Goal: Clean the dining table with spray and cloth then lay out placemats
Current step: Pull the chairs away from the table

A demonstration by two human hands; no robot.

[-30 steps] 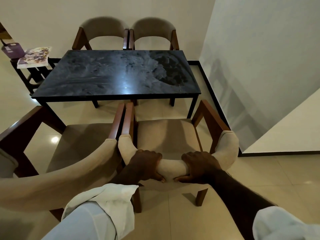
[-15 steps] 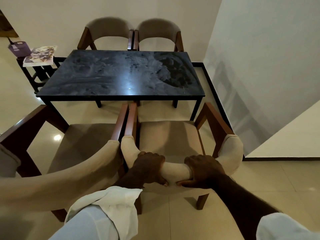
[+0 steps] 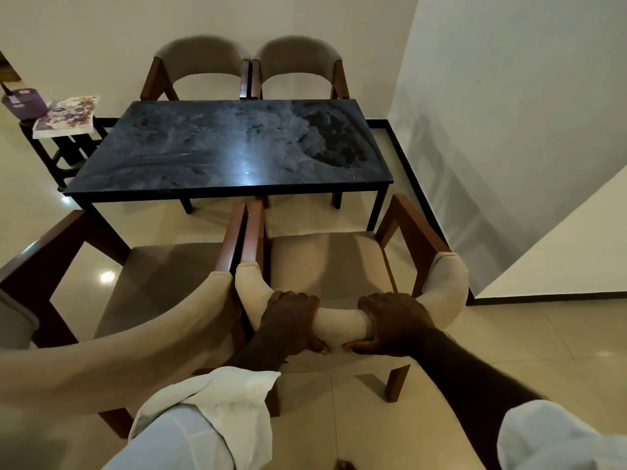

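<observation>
The left grip (image 3: 291,320) and the right grip (image 3: 395,320) both clench the padded top rail of a chair (image 3: 325,262). Their fingers curl over the front of the rail and their thumbs are tucked under it. The two are near each other, with a short bare stretch of beige padding between them. A white cloth (image 3: 220,395) lies draped over the left forearm, just above the pale sleeve (image 3: 176,442).

From the head view, the chair stands on the tiled floor (image 3: 509,344) with its seat facing the bench (image 3: 220,154) and apart from the bench's near edge. A second chair (image 3: 152,286) stands just beside it on the left, their wooden arms almost touching. The bench has a dark stone top on black legs. Most of the top is covered by grey smears and streaks, with a darker patch near the far right corner. Two far chairs (image 3: 200,59) sit side by side against the back wall, tucked up to the bench.

To the left of the bench is a small dark stand (image 3: 68,150). On it lies a flat flowered stack (image 3: 66,115), possibly the placemats, and next to that a purple container (image 3: 23,103), too blurred to tell what it is.
</observation>
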